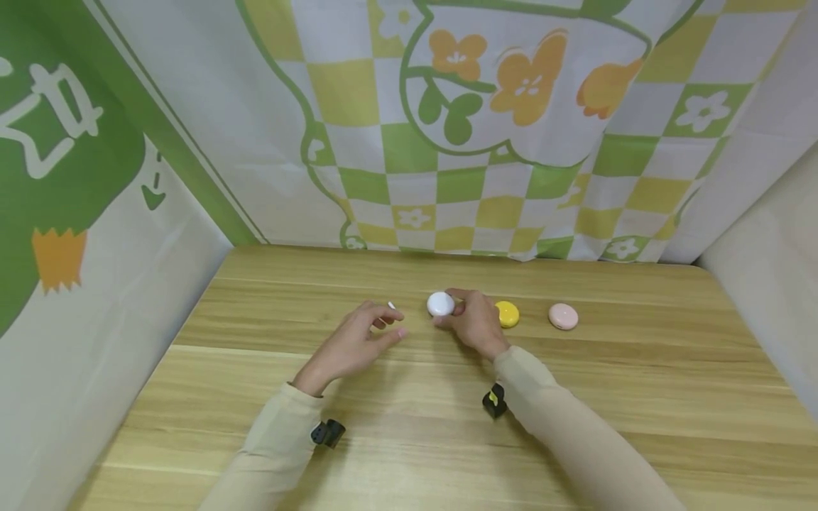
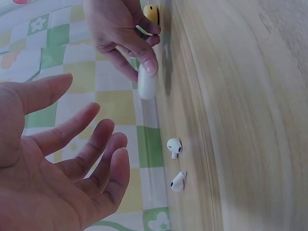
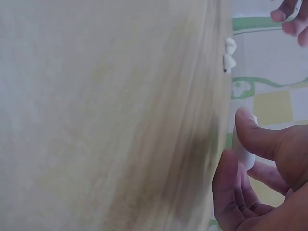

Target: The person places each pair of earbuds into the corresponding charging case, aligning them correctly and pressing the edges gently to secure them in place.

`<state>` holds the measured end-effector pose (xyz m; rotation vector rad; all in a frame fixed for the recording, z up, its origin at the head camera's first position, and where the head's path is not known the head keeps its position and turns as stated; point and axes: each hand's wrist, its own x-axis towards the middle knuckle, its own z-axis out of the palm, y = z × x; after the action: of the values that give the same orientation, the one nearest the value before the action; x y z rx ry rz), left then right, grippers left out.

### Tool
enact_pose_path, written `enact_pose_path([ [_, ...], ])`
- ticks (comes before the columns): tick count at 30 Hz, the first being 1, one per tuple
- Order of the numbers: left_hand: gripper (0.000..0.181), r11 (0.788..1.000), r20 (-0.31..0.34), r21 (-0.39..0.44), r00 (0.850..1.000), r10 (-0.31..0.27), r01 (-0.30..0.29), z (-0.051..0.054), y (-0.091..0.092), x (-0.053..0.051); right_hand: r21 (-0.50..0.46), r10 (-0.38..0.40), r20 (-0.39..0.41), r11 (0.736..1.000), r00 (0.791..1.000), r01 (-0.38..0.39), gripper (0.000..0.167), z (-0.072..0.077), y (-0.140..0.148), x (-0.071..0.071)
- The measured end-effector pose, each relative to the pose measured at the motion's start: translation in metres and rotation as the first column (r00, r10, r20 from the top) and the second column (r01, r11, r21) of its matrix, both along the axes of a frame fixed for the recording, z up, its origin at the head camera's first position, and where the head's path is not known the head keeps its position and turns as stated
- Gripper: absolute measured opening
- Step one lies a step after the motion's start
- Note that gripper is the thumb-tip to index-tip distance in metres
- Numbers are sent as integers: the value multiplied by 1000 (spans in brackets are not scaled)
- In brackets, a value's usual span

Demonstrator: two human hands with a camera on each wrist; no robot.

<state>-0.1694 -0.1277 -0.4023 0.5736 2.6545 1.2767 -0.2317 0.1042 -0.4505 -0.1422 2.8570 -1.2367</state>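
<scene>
My right hand [image 1: 476,323] pinches a smooth, round white earbud case [image 1: 440,304] between thumb and fingers, held just above the wooden table. In the left wrist view the case [image 2: 147,84] is seen edge-on, looking closed. My left hand [image 1: 354,341] hovers to its left with fingers loosely spread and nothing in them. Two white earbuds, one [image 2: 174,146] beside the other [image 2: 178,182], lie on the table beyond the left hand. In the head view only a bit of an earbud [image 1: 391,305] shows past the left fingertips.
A yellow round case [image 1: 508,314] sits right behind my right hand, partly covered by it. Farther right lies a pink round case [image 1: 564,316]. The wooden table [image 1: 409,440] ends at a checkered, flower-print cloth [image 1: 460,188] at the back.
</scene>
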Motion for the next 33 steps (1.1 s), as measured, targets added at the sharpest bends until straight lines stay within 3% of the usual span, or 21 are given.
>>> enact_pose_path([
  [7,36,1000,-2,-1,1000,14,-14,1,6,-2,-42,21,-35,999,999,-22,61,14,-1,12],
  [12,35,1000,-19,12,1000,22,-22,2,11,-3,-39,17,-109,999,994,-21,60,21,0,23],
  [24,37,997,-37,63,998,56,-54,0,22,-4,-100,58,-304,991,951,-92,55,28,9,52],
  [33,33,993,41,107,998,38,-42,-1,37,-3,-119,89,-361,983,928,-140,53,30,14,70],
])
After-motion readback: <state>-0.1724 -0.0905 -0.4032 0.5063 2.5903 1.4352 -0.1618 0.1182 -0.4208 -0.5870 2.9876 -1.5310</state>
